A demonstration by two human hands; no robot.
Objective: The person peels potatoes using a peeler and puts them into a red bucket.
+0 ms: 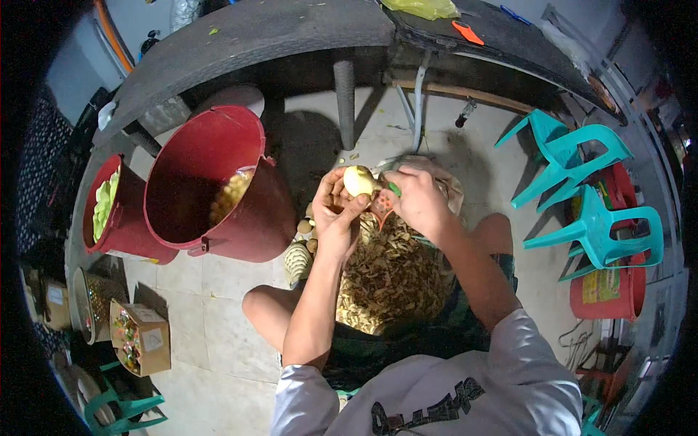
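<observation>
My left hand (337,200) is closed around a pale, partly peeled potato (358,181), held up over a heap of brown peelings (396,280) between my legs. My right hand (419,198) grips a small green-handled peeler (395,189) against the potato's right side; its blade is mostly hidden by my fingers. Just below the hands shows an orange-red piece with dark spots (382,209), whose kind I cannot make out. Several unpeeled potatoes (305,227) lie on the floor left of my left wrist.
A large red bucket (273,211) holds peeled potatoes (231,196). Left of it, another red bucket (138,225) holds pale green pieces (107,203). A dark table (283,33) spans the far side. Teal stools (592,225) stand right; a cardboard box (156,349) sits lower left.
</observation>
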